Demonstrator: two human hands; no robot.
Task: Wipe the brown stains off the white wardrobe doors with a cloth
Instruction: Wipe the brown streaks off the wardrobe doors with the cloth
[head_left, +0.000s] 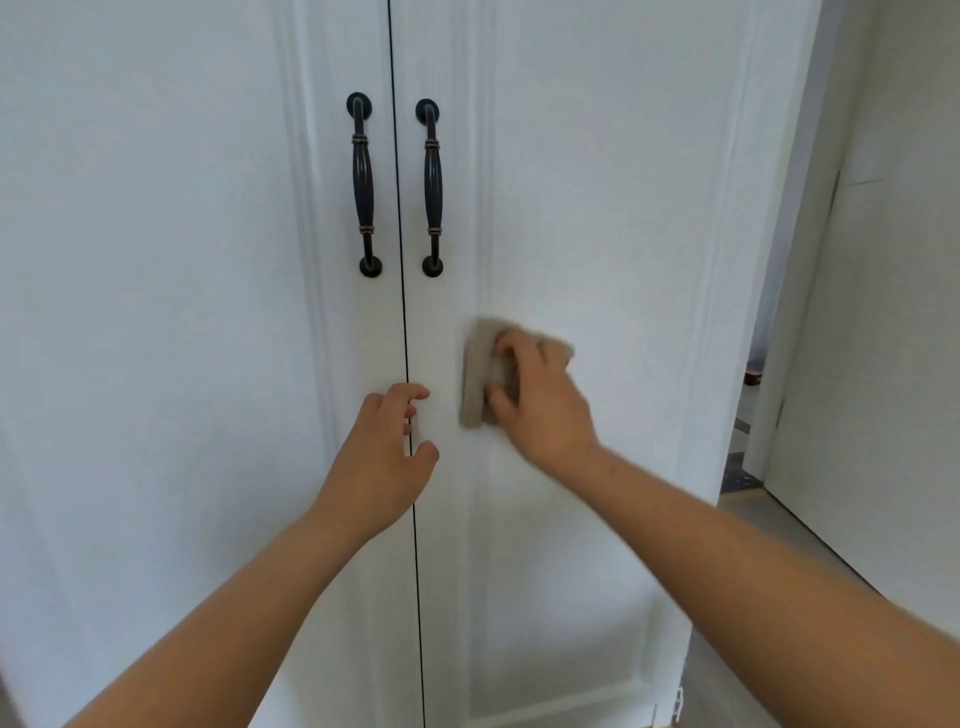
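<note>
**Fig.: head view, wardrobe front.** You are gripping the cloth (475, 374) in your R hand (540, 400), with fingers and thumb curled onto it. You are pressing it flat vs. the R door (597, 208), below the handles (432, 187) and near the seam (404, 322) betw. the doors. Blur on hand and cloth is suggesting a wiping stroke in progress.

Your L hand (384, 447) is holding nothing. Its fingers are bending loosely, w/ tips lying at the seam and the thumb over the R door's edge. It is prob. bracing the doors, but you cannot tell whether it is pressing or only touching. The 2 hands are sitting near each other, not touching. Both doors are standing closed.

**Progress (judgement).** No brown stain is showing on the L door (156, 260) or on the visible part of the R door. The task is therefore looking well advanced, poss. in its last strokes.
- **Under the cloth:** that patch is hidden, so a remnant may be sitting there.
- **Out of frame:** the door tops and the lowest strip are falling outside the view, so those areas are going unchecked.
- **L door:** it is reading clean, and you are not working it at this moment.
</note>
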